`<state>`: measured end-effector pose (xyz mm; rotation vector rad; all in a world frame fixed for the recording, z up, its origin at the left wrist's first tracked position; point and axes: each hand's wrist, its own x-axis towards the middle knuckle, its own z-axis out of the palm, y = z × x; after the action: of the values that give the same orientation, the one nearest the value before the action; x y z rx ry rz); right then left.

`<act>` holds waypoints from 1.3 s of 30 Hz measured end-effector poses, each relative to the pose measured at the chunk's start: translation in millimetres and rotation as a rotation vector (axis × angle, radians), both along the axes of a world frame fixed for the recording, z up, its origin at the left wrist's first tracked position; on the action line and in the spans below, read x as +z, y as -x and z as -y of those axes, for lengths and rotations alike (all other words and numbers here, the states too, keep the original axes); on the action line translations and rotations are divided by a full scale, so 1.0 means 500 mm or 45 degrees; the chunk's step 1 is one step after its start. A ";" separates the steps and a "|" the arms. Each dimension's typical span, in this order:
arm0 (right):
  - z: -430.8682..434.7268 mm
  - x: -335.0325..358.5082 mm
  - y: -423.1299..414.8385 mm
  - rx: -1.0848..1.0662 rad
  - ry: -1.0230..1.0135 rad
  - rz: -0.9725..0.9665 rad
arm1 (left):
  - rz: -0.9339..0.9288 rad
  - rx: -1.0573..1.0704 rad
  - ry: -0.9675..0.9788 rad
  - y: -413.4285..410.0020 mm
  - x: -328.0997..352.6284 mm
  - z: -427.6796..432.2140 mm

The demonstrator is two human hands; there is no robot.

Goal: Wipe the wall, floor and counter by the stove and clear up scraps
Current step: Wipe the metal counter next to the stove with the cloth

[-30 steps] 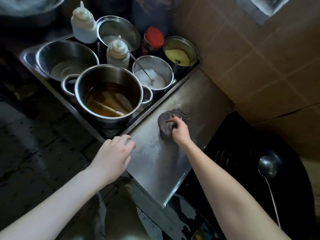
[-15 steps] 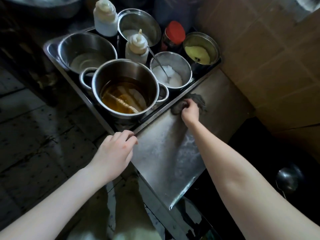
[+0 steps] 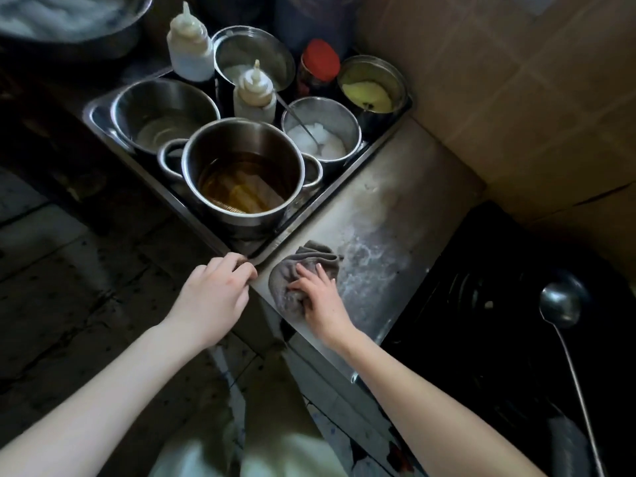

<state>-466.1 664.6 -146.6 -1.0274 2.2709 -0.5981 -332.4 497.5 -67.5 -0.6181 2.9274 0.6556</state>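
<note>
A grey cloth (image 3: 296, 270) lies bunched on the steel counter (image 3: 378, 218) near its front left corner. My right hand (image 3: 320, 297) presses flat on the cloth, fingers spread over it. My left hand (image 3: 215, 294) rests on the counter's front corner, fingertips curled over the edge beside the tray rim. Wet soapy streaks show on the counter behind the cloth. The tan tiled wall (image 3: 499, 98) rises behind the counter.
A steel tray (image 3: 99, 115) to the left holds a pot of brown oil (image 3: 241, 180), bowls, two squeeze bottles and a red-lidded jar (image 3: 320, 63). A black wok (image 3: 516, 321) with a ladle (image 3: 561, 304) sits on the right. Dark tiled floor (image 3: 69, 287) lies below left.
My right hand has dragged the cloth from the far edge by the tray back toward me to the front corner. My left hand stays on the counter's corner.
</note>
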 end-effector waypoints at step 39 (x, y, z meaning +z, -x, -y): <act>-0.251 0.120 -0.190 -0.868 -0.046 -0.181 | -0.063 -0.845 0.029 0.044 0.037 -0.150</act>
<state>-371.2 790.3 -86.6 -0.2537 2.7436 -0.7618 -354.5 572.5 -49.1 0.3739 2.9039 0.5492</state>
